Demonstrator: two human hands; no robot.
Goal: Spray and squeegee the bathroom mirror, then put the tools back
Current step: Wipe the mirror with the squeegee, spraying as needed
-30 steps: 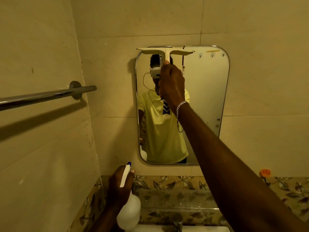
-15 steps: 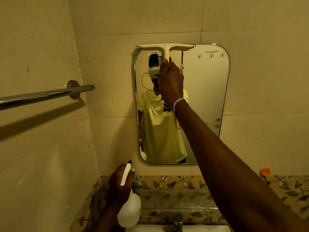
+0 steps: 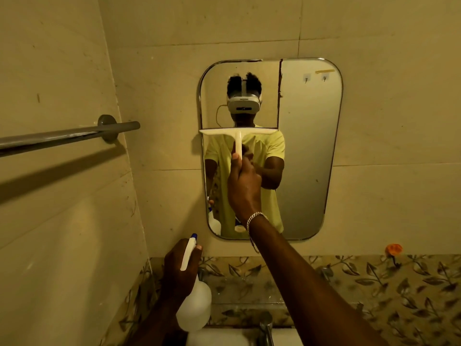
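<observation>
A rounded wall mirror [image 3: 309, 151] hangs above the sink. My right hand [image 3: 243, 188] grips the handle of a white squeegee [image 3: 238, 132], whose blade lies flat across the left half of the glass at about mid-height. My left hand [image 3: 180, 273] holds a white spray bottle [image 3: 195, 305] with a blue nozzle tip, low by the sink and below the mirror's left corner. The bottle's body hangs under my fist. A person in a yellow shirt is reflected in the mirror.
A metal towel bar [image 3: 64, 136] juts from the left wall at mirror height. A tap [image 3: 265, 328] and the sink rim sit at the bottom. A leaf-patterned tile band [image 3: 374, 280] runs under the mirror, with an orange hook [image 3: 393, 249] at the right.
My right hand has pulled the squeegee down from the mirror's top edge to about mid-height. The spray bottle in my left hand has stayed in place.
</observation>
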